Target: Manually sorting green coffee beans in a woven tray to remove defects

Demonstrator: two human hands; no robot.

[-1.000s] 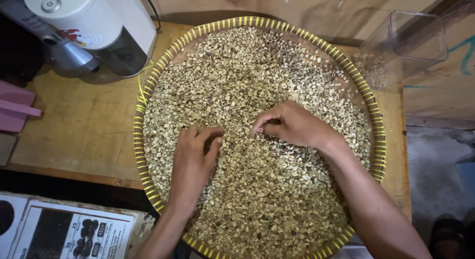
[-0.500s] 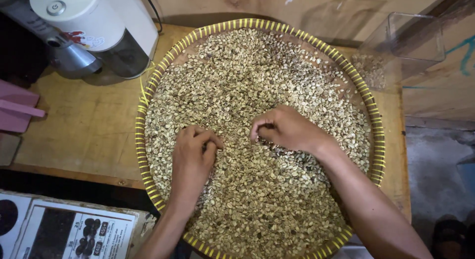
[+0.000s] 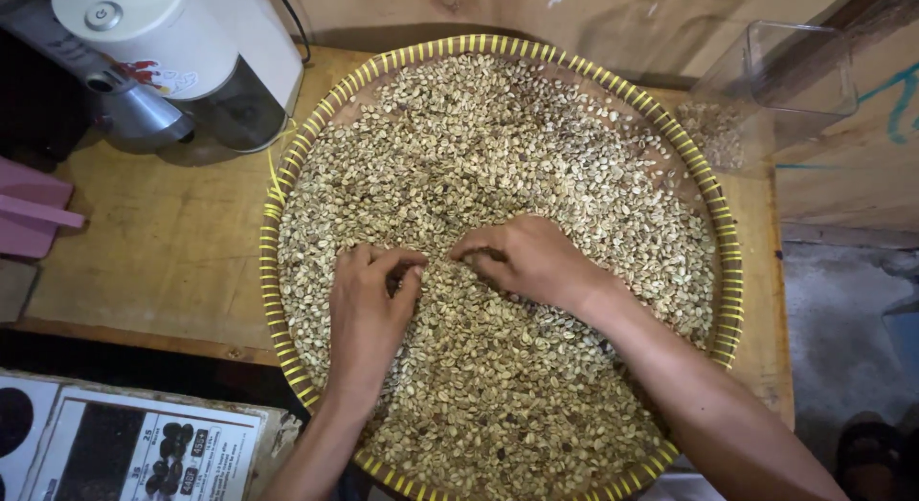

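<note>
At the far left edge a pink block lies on the wooden table. In the upper left stands a white machine with a round button on top and a metal spout below it. At the lower left lies a printed sheet with dark pictures.

The middle of the frame is filled by a round woven tray with a yellow-striped rim, covered by pale green beans.

The left hand rests palm-down on the beans at centre-left, its fingers curled and pressed together, tips bent inward; whether they pinch a bean I cannot tell. Just right of it, close but apart, the right hand lies on the beans at centre, fingers curled toward the left, tips dug into the beans.

In the upper right a clear plastic box leans against the wall, some beans inside it.
</note>
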